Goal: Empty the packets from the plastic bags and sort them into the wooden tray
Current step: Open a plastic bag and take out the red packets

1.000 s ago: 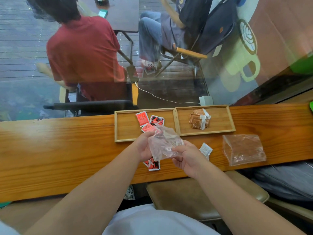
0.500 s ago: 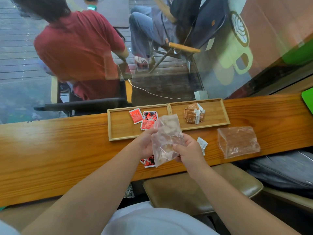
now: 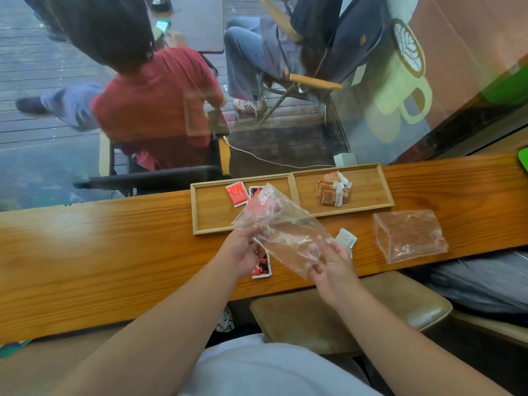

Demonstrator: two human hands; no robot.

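A clear plastic bag [image 3: 283, 227] hangs tilted above the counter, held by my left hand [image 3: 243, 250] at its upper left and my right hand [image 3: 331, 267] at its lower end. Behind it lies the two-part wooden tray [image 3: 291, 190]. Its left compartment holds red packets [image 3: 236, 193], partly hidden by the bag. Its right compartment holds a pile of brown packets [image 3: 333, 191]. A red and black packet [image 3: 261, 268] lies on the counter under my left hand. A white packet [image 3: 346, 240] lies by my right hand.
A second clear plastic bag [image 3: 410, 235] lies flat on the wooden counter [image 3: 114, 247] to the right. A glass window runs along the far edge, with seated people outside. A padded stool [image 3: 343, 315] stands below the counter's near edge.
The bag has swung from upright to slanting, its top now toward the tray's left compartment. My right hand has slid down to the bag's lower end.
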